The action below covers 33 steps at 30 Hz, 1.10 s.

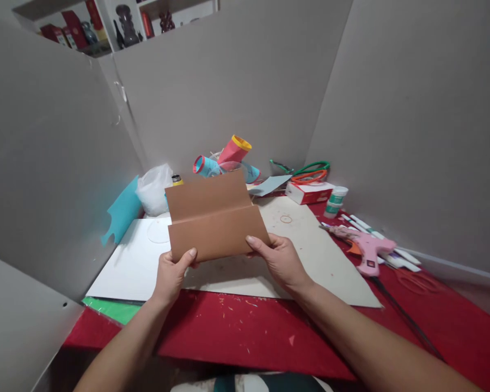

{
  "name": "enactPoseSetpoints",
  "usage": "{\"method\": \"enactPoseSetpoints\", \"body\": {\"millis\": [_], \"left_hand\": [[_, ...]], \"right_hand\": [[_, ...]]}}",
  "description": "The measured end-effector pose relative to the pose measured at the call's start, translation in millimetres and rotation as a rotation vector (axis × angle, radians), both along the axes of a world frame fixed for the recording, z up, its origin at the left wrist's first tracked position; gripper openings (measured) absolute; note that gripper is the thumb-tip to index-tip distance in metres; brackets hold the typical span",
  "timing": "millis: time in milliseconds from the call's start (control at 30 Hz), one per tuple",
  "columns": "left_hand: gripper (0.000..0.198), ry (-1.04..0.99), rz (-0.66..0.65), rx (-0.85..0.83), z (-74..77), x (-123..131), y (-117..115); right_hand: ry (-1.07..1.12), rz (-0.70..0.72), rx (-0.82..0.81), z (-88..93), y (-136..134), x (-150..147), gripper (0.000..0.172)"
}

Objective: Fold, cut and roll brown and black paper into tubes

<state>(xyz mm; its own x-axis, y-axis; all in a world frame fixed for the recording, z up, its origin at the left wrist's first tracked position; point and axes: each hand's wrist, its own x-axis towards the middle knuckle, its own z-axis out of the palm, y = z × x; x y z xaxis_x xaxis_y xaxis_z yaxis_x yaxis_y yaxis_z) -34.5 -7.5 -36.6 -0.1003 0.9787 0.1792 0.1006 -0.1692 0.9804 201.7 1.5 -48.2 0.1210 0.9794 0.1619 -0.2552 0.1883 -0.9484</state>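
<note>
A sheet of brown paper [212, 234], creased across its middle, is held up above the table between my two hands. My left hand [172, 272] pinches its lower left corner, thumb on top and fingers underneath. At the lower right edge my right hand [280, 258] grips it the same way, thumb on the front face. The upper half of the paper tilts away behind the crease. Below it lies a pale board [314, 256], partly hidden by the paper, with a white sheet [124, 267] to the left.
Rolled paper tubes [232, 151], a plastic bag [153, 190] and a blue paper piece [124, 209] stand at the back and left. On the right lie a pink glue gun [369, 250], red-handled scissors [418, 282], white markers [369, 226], small tubs [335, 202] and a red-and-white box [309, 193]. Grey panels enclose the table.
</note>
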Motion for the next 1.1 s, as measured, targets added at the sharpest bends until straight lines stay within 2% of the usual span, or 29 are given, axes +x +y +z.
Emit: {"method": "enactPoseSetpoints", "body": {"millis": [133, 233, 433, 500, 600, 667, 700, 800, 867, 967, 1100], "left_hand": [[0.026, -0.066, 0.039, 0.007, 0.1, 2.1, -1.6], [0.025, -0.031, 0.059, 0.047, 0.1, 2.9, -4.9], [0.022, 0.013, 0.077, 0.156, 3.1, 6.8, -12.6], [0.026, 0.005, 0.086, 0.185, 4.1, 9.5, -14.1], [0.026, 0.010, 0.112, 0.234, 3.1, 12.7, -16.1], [0.028, 0.020, 0.136, 0.280, 1.0, 13.5, -18.0], [0.033, 0.025, 0.149, 0.303, -0.2, 13.6, -19.1], [0.056, 0.018, 0.179, 0.336, -1.7, 12.7, -22.1], [0.074, -0.007, 0.186, 0.312, 0.5, 11.1, -22.5], [0.090, -0.062, 0.145, 0.230, 9.8, 6.8, -19.1], [0.082, -0.186, -0.078, 0.114, 28.7, -4.0, -9.1]], "right_hand": [[-0.056, -0.029, 0.012, 1.9, -4.0, 0.3, 0.036], [-0.094, -0.036, 0.017, 2.4, -5.1, 0.3, 0.036], [0.038, -0.007, 0.029, 7.0, -7.9, -3.0, 0.031], [0.089, -0.012, 0.033, 9.8, -9.5, -3.9, 0.048], [0.143, 0.007, -0.012, 14.4, -11.5, -4.4, 0.086], [0.189, 0.053, -0.047, 17.2, -11.9, -4.0, 0.092], [0.211, 0.088, -0.060, 18.1, -11.8, -3.6, 0.086], [0.221, 0.210, -0.094, 18.3, -10.9, -1.5, 0.045], [0.196, 0.255, -0.103, 16.5, -10.4, 0.1, 0.030], [0.157, 0.274, -0.084, 13.4, -10.5, 1.9, 0.027], [0.108, 0.301, -0.101, 12.2, -11.1, 3.8, 0.030]]}}
